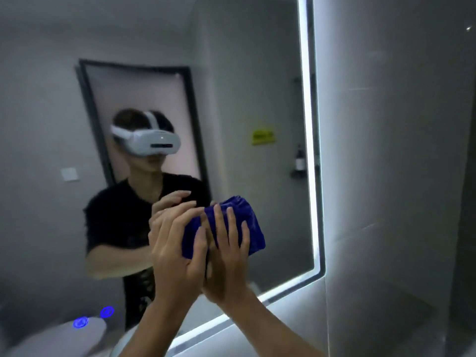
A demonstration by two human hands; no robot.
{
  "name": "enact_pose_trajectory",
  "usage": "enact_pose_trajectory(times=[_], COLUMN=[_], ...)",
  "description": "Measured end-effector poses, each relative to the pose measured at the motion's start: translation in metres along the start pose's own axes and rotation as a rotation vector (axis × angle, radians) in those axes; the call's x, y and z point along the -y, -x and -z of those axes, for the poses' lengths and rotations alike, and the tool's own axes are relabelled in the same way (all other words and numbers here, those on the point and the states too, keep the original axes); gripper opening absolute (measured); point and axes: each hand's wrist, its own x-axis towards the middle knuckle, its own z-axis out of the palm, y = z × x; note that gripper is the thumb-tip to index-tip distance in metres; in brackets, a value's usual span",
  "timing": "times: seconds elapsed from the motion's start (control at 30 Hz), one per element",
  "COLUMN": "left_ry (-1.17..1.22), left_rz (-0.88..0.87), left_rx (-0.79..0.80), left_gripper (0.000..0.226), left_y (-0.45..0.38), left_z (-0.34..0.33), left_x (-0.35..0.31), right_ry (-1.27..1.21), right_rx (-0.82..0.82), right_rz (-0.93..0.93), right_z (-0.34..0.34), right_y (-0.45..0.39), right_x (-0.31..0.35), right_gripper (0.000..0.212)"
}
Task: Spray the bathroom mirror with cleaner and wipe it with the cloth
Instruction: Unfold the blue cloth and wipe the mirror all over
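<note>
Both forearms rise from the bottom edge, nearest the camera, and meet in front of the mirror (231, 73). Left hand (177, 248) and right hand (228, 256) sit side by side, heels almost touching, with a blue cloth (239, 222) between them and the glass. Fingers of the right hand lie spread and fairly straight over the cloth, pressing it flat to the mirror; the left hand's fingers bend loosely over the cloth's left edge, and whether they grip it or only press it cannot be told. Bunched into a thick pad, the cloth sits in the lower right part of the mirror, near its lit strip (307, 150), which runs down the right side and along the bottom. Reflected in the glass are the person in a black shirt and white headset (152, 141), a dark-framed door (139, 119), a yellow sign (262, 136), a bottle (299, 158) on a small shelf, and a wall switch (69, 173). Two blue lights (94, 318) glow at lower left. Grey wall (399, 176) lies right of the mirror.
</note>
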Motion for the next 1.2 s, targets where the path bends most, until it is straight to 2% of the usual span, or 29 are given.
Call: enact_pose_trajectory(times=[0.13,0.23,0.33,0.4,0.47,0.57,0.73,0.9,1.0,1.1,1.2], left_ry=[0.010,-0.033,-0.054,-0.045,-0.016,0.016,-0.034,-0.172,-0.239,-0.283,-0.228], left_rz=[0.105,0.149,0.201,0.176,0.111,0.026,-0.142,-0.258,-0.318,-0.353,-0.273], left_rx=[0.078,0.195,0.270,0.269,0.245,0.215,0.136,0.111,0.149,0.220,0.215], left_gripper=[0.024,0.028,0.030,0.028,0.027,0.027,0.032,0.036,0.040,0.043,0.045], left_y=[0.065,0.099,0.111,0.109,0.096,0.061,-0.038,-0.155,-0.205,-0.229,-0.223], left_z=[-0.013,-0.020,-0.029,-0.037,-0.047,-0.058,-0.065,-0.059,-0.053,-0.058,-0.078], left_x=[0.003,0.006,0.007,0.005,-0.001,-0.009,-0.014,-0.031,-0.045,-0.055,-0.056], right_ry=[0.086,0.076,0.034,0.075,0.130,0.091,0.062,0.067,0.081,0.078,0.087], right_rx=[0.110,0.156,0.189,0.191,0.137,-0.029,-0.145,-0.195,-0.128,-0.100,-0.153], right_rz=[0.092,0.184,0.201,0.213,0.157,-0.006,0.032,0.060,0.082,0.088,0.079], right_z=[-0.026,-0.032,-0.028,-0.027,-0.026,-0.018,0.006,0.026,0.045,0.059,0.055], right_y=[0.121,0.165,0.169,0.162,0.138,0.062,-0.072,-0.188,-0.257,-0.298,-0.296], right_x=[-0.032,-0.062,-0.072,-0.067,-0.063,-0.064,-0.071,-0.074,-0.087,-0.108,-0.112], right_gripper=[0.081,0.099,0.084,0.076,0.070,0.059,0.054,0.058,0.063,0.065,0.063])
